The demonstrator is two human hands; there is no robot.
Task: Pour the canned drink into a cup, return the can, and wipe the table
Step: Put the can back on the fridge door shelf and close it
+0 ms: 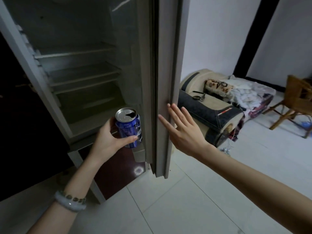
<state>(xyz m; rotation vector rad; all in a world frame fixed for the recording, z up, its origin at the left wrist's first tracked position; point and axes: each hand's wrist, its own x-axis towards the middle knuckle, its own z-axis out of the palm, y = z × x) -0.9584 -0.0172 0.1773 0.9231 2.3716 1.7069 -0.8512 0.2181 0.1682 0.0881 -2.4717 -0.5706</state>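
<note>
Holding the opened blue can in the left hand, thumb across its front, long axis near upright, mouth up. Pressing flat against the edge of the fridge door with the right hand, fingers straight and spread, just right of the can. Likely returning the can now: bare shelves ahead of and above the left hand, far nearer to it than to the right, so a forward reach, keeping the can upright.

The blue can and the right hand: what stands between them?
In the head view, the edge of the open fridge door stands between them. The left hand grips the blue can; the right hand, fingers straight, is at the door.
</note>
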